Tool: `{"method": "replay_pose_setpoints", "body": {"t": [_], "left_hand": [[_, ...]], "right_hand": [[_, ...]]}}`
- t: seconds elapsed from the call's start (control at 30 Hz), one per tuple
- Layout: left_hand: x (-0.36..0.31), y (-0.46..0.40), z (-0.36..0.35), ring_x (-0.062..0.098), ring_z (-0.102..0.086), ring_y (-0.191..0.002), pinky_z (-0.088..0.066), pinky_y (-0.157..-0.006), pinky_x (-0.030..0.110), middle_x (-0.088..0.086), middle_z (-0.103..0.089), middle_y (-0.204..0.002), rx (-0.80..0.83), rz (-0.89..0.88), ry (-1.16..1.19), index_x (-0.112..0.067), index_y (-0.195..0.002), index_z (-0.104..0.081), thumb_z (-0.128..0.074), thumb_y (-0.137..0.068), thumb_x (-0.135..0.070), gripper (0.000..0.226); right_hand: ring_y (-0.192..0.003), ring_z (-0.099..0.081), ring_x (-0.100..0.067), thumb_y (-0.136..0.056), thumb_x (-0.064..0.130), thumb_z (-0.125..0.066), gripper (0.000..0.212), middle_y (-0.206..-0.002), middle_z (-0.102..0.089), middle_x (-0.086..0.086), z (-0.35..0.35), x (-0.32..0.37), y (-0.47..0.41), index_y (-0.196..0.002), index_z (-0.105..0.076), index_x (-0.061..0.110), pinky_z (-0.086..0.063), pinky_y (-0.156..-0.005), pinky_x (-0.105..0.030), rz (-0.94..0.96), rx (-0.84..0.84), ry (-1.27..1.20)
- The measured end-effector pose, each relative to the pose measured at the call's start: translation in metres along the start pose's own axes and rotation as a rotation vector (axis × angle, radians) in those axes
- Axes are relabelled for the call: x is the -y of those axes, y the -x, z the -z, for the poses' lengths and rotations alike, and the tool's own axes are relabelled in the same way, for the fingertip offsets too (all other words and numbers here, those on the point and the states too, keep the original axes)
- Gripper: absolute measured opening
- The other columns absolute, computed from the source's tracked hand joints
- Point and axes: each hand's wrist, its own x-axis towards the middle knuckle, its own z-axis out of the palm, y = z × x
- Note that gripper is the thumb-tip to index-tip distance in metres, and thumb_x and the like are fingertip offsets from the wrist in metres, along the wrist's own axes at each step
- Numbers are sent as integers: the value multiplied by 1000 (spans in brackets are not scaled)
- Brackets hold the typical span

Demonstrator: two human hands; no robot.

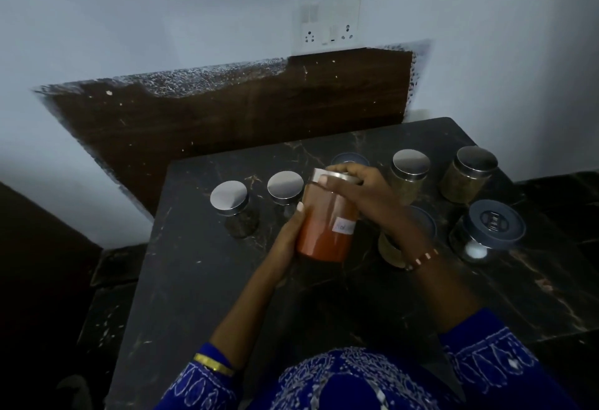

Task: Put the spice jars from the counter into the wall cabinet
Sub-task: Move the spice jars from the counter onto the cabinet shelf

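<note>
A tall jar of orange-red spice (327,231) with a steel lid and a small white label is held over the dark marble counter (227,296). My left hand (287,241) grips its lower side, and my right hand (363,195) wraps over its lid. Several more jars stand on the counter: two steel-lidded dark jars (230,197) (285,184) to the left, two steel-lidded greenish jars (411,163) (473,170) at the back right, and a grey-lidded jar (492,225) at the right. Two more jars sit partly hidden behind my right hand and wrist. No wall cabinet is in view.
A pale wall with a switch and socket plate (327,24) rises behind the counter, above a brown backsplash panel (227,111). The counter's left edge drops to a dark lower surface (107,296).
</note>
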Motion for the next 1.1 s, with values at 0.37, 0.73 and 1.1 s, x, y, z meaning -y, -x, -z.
{"method": "replay_pose_setpoints", "body": {"t": [0.37, 0.73, 1.1], "left_hand": [[-25, -11, 9, 33, -63, -109, -50, -94, 51, 18, -62, -121, -181, -90, 156, -20, -126, -50, -42, -80, -62, 62], [-102, -23, 10, 31, -62, -108, -50, -94, 48, 14, -63, -117, -242, -285, -27, -26, -115, -51, -42, -80, -58, 49], [-302, -31, 11, 15, -64, -96, -57, -78, 24, 3, -60, -113, -448, -894, -335, -16, -123, -47, -31, -91, -52, 50]], "right_hand": [[-79, -61, -10, -89, 30, -57, 27, -89, -61, 6, 1, 17, 2, -114, -54, 22, -54, -73, -30, 93, -35, -112], [-99, -60, -4, -88, 18, -57, 41, -111, -58, 10, -1, 62, -14, -124, -42, 32, -56, -76, -18, 290, 109, -147], [-107, -59, -22, -85, 22, -64, 64, -131, -53, -9, 16, 251, -62, -140, -33, 19, -54, -85, -32, 776, -80, -76]]}}
